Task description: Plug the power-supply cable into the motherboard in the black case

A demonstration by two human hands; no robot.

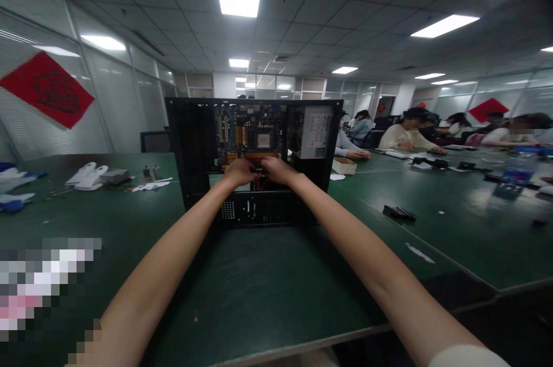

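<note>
- The computer case (276, 205) is standing upright on the green table (268, 298), directly in front of both hands, with its open side facing the person.
- Inside the case, the left hand (239, 173) is resting low and left of the middle, near the bottom of the motherboard (253, 119).
- The right hand (279, 171) is sitting just beside it, near the case's lower middle, with thin wires (259, 181) showing between the two.
- Both bare arms are stretching forward and converging on the case, the backs of the hands facing up.
- The fingers of both hands are bending inward and almost meeting; whether they are pinching the wires or something else, I cannot tell.
- The case is showing a black frame, orange slots (263, 155) and a pale square chip (263, 140) on the dark motherboard, and a grey, labelled power supply (316, 131) at its upper right.
</note>
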